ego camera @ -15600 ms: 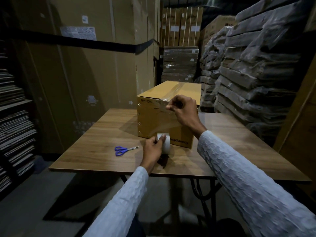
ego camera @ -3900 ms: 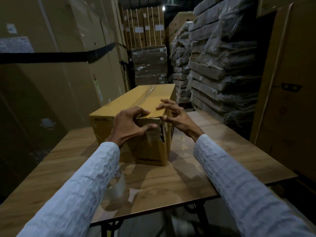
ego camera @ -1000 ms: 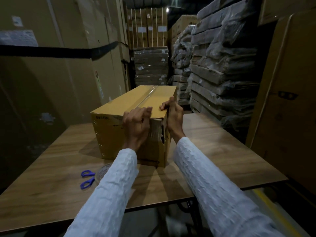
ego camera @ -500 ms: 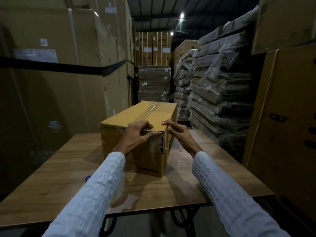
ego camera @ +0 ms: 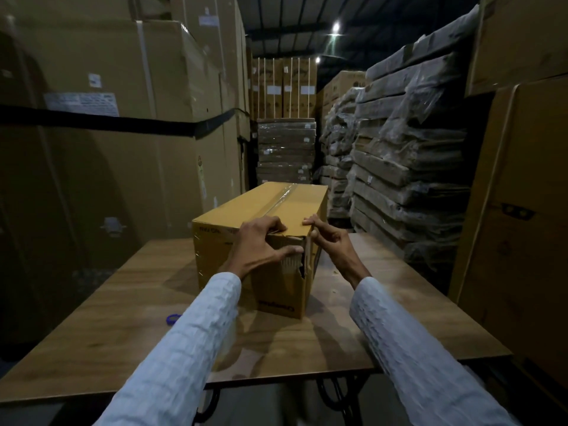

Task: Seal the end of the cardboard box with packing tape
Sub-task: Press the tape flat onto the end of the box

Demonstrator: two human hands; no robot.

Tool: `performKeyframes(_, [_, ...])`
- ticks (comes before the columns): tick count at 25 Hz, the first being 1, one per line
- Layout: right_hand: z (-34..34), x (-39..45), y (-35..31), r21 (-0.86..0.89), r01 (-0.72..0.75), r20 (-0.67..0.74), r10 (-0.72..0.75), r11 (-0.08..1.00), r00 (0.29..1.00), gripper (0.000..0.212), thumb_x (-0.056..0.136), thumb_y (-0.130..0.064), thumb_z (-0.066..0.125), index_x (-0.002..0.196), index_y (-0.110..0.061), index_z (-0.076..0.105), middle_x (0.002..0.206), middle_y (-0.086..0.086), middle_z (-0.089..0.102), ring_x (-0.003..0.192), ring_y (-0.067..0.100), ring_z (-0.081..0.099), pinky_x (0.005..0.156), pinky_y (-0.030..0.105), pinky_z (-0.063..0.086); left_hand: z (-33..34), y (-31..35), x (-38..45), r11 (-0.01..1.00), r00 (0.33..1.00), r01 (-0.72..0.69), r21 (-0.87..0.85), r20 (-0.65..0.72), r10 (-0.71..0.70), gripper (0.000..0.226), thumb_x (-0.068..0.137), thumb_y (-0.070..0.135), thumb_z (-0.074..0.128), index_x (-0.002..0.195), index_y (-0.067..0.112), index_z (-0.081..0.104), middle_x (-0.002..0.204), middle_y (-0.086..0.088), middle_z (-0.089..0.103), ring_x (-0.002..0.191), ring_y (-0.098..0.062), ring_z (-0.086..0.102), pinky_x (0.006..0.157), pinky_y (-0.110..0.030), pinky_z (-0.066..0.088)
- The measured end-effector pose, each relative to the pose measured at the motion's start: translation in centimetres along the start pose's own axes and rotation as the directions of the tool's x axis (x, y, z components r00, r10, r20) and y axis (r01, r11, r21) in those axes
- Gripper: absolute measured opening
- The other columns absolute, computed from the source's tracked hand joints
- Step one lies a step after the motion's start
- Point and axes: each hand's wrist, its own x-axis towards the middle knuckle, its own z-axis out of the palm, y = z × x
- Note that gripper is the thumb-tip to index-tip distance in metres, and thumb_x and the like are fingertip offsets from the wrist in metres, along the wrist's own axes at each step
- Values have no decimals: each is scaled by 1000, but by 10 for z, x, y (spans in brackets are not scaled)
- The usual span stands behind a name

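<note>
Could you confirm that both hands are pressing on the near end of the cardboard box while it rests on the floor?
Not quite: the head view shows the cardboard box resting on the wooden table, not the floor. The left hand and right hand are indeed on its near end.

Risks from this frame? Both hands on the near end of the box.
1. The cardboard box is torn at its near right corner; tape may not bond over the ragged edge.
2. The left hand and right hand press only the top edge, so tape lower on the end face might stay loose or wrinkled.
3. Scissors lie half hidden under the left sleeve and may get swept off.
</note>
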Motion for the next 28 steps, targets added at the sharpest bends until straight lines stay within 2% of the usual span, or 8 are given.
performKeyframes(2, [3,0,2,58,-3,-30,4,998,1000,33,86,-14,77,117,-25,75,138,-15,60,136,-6,47,100,16,49,10,0,0,999,997,-21,34,-73,24,55,70,69,77,101,24,71,102,5,73,97,-14,67,88,-40,54])
performKeyframes(6, [0,3,4,51,-32,-27,34,998,999,30,93,-12,69,118,-27,75,137,-23,57,141,-5,39,109,18,43,0,-8,3,1000,1000,8,-26,4,-8,31,85,26,81,114,21,73,117,0,73,111,-13,64,101,-46,54])
performKeyframes(11, [-3,-3,6,37,-2,48,0,999,999,64,73,-6,86,132,-19,67,151,-6,53,145,-2,39,119,26,37,0,-3,-3,992,997,-80,94,29,78,69,61,67,83,112,23,66,113,2,71,107,-15,63,96,-42,50])
performKeyframes(17, [-18,3,-1,-3,-42,100,42,999,994,66,76,10,80,136,-11,65,146,-8,57,148,5,37,119,30,39,-7,-10,2,998,995,-68,-12,65,69,53,68,25,92,116,19,70,118,0,72,113,-15,66,101,-46,55])
performKeyframes(19, [-21,3,-4,-20,-40,131,43,999,990,70,75,10,81,139,-10,62,147,-9,55,144,-3,39,119,25,37,-10,-8,2,996,993,-83,-20,85,84,61,63,45,92,114,20,68,116,1,71,110,-14,66,99,-41,56])
performKeyframes(22, [-15,2,0,-65,-2,109,9,998,994,74,68,1,89,136,-17,66,149,-8,55,149,8,38,123,37,34,4,-2,1,997,998,-62,49,-18,63,69,53,68,86,104,26,65,105,5,70,100,-14,66,90,-44,57])
performKeyframes(25, [-11,-1,-2,-54,-22,94,27,998,995,67,73,1,85,133,-23,67,147,-11,55,149,11,38,122,40,35,-2,-3,0,998,999,-50,49,14,49,53,64,39,89,112,30,68,115,4,72,112,-14,65,98,-49,54])
performKeyframes(28, [-13,-3,-20,-173,-63,111,83,983,990,67,83,12,72,136,-28,65,145,-15,57,139,0,47,117,37,43,-36,-1,-13,1000,978,12,21,206,-16,63,82,-5,71,136,26,63,142,2,60,129,-4,46,112,-28,44])
